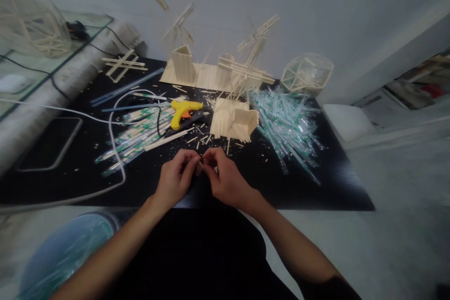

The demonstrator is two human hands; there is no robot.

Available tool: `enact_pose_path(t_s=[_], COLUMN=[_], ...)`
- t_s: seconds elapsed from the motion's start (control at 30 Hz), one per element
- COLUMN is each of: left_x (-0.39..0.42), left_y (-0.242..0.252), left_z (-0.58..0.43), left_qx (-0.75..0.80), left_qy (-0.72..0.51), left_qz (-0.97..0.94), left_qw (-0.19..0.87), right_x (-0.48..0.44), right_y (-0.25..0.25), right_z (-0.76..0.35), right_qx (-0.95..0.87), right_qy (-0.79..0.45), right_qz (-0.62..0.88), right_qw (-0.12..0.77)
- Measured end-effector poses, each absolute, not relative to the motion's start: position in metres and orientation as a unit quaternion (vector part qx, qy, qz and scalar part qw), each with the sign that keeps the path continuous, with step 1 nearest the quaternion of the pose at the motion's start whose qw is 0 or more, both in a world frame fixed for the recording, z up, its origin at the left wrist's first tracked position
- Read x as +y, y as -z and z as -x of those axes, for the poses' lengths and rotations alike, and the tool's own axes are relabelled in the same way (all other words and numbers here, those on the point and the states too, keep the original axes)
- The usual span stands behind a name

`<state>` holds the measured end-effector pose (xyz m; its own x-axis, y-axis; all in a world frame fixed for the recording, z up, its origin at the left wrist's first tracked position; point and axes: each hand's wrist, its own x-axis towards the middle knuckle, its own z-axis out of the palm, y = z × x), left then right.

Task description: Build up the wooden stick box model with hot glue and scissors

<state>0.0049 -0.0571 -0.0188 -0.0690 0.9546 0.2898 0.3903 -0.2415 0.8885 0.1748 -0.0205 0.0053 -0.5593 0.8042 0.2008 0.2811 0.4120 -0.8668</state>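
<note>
Near the front edge of the black table, my left hand [177, 176] and my right hand [228, 180] meet with fingertips pinched together. Between them is a short, thin piece of wooden stick [201, 162], mostly covered by the fingers. Just beyond lies a wooden stick model [225, 124] with a boxy part on a flat base, with small offcuts around it. Left of that model, a yellow glue gun [183, 111] rests on its side, its orange trigger showing. A dark tool [191, 120], perhaps pliers or cutters, lies partly behind the glue gun.
Wrapped chopsticks [135, 136] lie at left; a heap of clear and green wrappers [290, 122] is at right. Stick windmill-like models [183, 68] stand at the back. A white cable [116, 154] loops across the left. A bin [66, 253] stands below the table.
</note>
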Motion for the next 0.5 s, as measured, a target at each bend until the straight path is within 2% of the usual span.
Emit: enact_pose_path(t_s=[0.3, 0.5], left_x=[-0.055, -0.056], left_y=[0.019, 0.02], left_z=[-0.007, -0.005], left_qx=[0.553, 0.557], left_qy=[-0.49, -0.469], left_qz=[-0.622, -0.637], left_qw=[0.26, 0.253], right_x=[-0.019, -0.003], right_y=[-0.007, -0.024], right_z=[-0.18, -0.183], right_qx=[-0.784, -0.841], right_qy=[-0.372, -0.359], right_qz=[0.379, 0.341], right_qw=[0.32, 0.218])
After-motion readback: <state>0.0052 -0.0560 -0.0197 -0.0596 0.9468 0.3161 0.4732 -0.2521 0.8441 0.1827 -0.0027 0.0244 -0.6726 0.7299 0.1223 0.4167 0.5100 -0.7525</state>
